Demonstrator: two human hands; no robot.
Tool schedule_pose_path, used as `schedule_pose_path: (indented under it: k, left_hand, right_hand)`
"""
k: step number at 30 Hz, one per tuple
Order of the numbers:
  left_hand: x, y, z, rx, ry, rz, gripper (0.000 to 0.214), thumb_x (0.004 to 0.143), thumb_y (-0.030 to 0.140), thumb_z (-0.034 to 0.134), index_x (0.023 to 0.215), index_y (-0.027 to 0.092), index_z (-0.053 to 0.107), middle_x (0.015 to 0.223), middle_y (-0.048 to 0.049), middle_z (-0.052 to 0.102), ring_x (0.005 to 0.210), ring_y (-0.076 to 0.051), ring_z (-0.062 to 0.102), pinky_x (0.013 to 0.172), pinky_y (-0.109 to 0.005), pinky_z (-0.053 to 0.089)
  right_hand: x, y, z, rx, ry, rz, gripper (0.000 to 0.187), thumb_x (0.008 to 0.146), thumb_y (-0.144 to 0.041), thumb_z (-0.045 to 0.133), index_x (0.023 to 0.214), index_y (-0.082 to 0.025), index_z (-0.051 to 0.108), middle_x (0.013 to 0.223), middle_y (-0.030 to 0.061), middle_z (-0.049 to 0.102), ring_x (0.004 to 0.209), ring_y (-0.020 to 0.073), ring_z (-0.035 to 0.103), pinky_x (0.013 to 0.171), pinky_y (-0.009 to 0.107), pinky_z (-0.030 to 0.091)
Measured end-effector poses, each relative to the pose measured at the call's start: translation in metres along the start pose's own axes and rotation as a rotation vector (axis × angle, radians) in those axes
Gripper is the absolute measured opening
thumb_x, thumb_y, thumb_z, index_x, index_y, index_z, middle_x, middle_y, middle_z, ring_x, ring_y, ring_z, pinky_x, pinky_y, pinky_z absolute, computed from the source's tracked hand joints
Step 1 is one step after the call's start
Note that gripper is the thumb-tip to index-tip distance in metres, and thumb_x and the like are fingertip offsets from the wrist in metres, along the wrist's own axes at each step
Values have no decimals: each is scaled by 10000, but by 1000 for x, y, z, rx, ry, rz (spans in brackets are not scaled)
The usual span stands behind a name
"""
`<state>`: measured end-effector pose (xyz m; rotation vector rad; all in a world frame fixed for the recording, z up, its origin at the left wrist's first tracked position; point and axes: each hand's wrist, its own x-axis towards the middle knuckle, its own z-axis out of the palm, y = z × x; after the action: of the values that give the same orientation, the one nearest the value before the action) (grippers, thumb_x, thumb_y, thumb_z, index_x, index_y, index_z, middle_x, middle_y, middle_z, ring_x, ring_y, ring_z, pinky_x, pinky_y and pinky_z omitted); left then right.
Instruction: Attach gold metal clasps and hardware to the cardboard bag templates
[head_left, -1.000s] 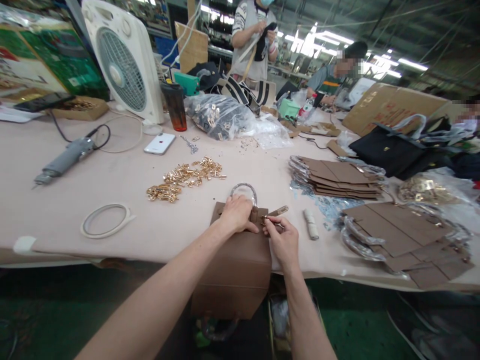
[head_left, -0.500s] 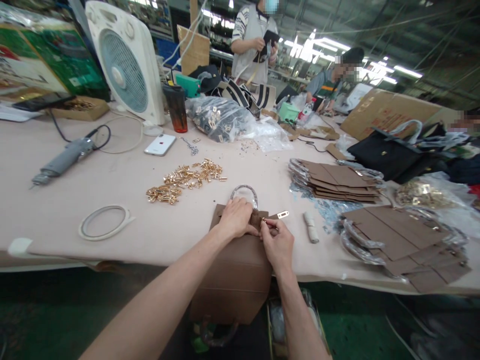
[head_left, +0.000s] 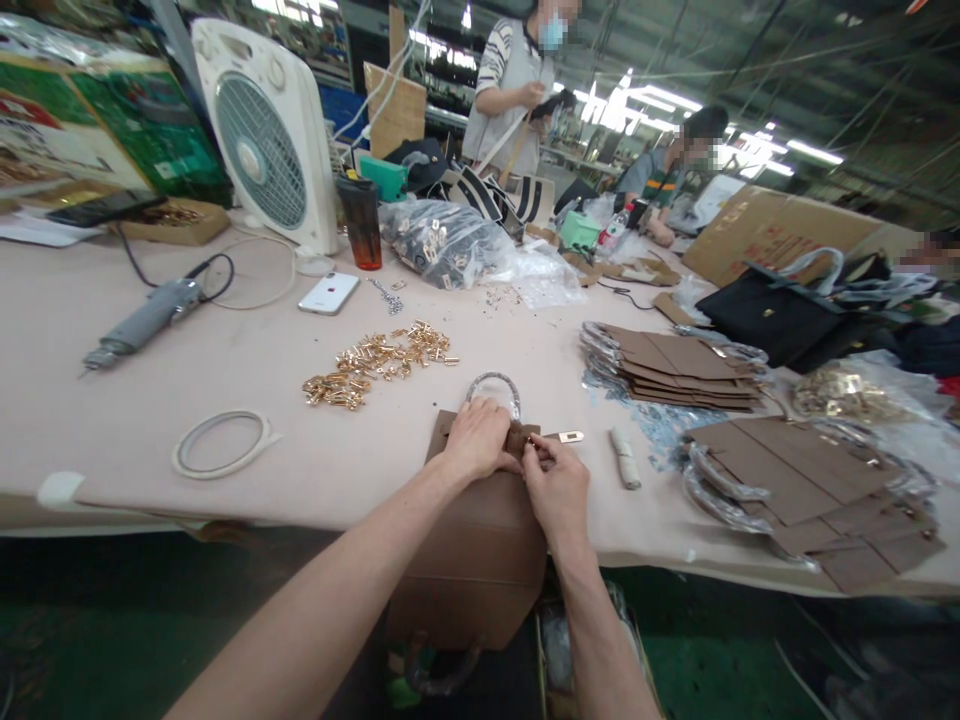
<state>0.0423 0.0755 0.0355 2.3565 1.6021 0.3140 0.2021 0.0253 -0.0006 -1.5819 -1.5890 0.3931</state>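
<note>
A brown handbag (head_left: pixel 469 555) lies across the table edge, its lower part hanging toward me. One plastic-wrapped handle (head_left: pixel 495 379) stands up beyond my hands; another hangs below the edge. My left hand (head_left: pixel 478 440) is closed on the upper part of the bag, thumb pressed near its middle. Close beside it, my right hand (head_left: pixel 559 485) pinches a tiny gold metal fitting (head_left: pixel 530 441) against the bag; its exact kind is too small to tell. A strap with a gold slotted plate (head_left: pixel 571 437) sticks out to the right.
Loose gold fittings (head_left: pixel 375 362) lie ahead to the left, beyond a tape roll (head_left: pixel 222 445) and an electric screwdriver (head_left: pixel 142 322). Stacked brown bag pieces (head_left: pixel 795 480) occupy the right. A fan (head_left: pixel 262 150), a tumbler (head_left: pixel 361 225) and a phone (head_left: pixel 328 294) stand or lie farther back.
The view has shifted slightly, so most things appear a little farther right. The strap's gold plate has tipped from slanting upward to nearly level. Both hands keep their hold.
</note>
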Motion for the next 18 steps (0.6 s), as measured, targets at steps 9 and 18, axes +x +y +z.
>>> schedule_pose_path:
  k: [9,18]
  left_hand:
    - [-2,-2,3,12,33,8,523,718,526,855,1043,169,653,1172,-145,644,1160,-353,572,967,-449,462]
    - [-15,-3,0,-36,109,73,492,826,626,747,1029,207,586,1159,-99,617,1132,-305,551,967,-436,447]
  right_hand:
    - [10,-5,5,-185,-76,-59,279,911,-272,584,1056,-176,803,944,138,768,818,257,703,824,392,538]
    - [-9,-1,-3,138,126,140,672,803,-526,773,1366,-194,618,1191,137,737,970,266,704,846,373,563]
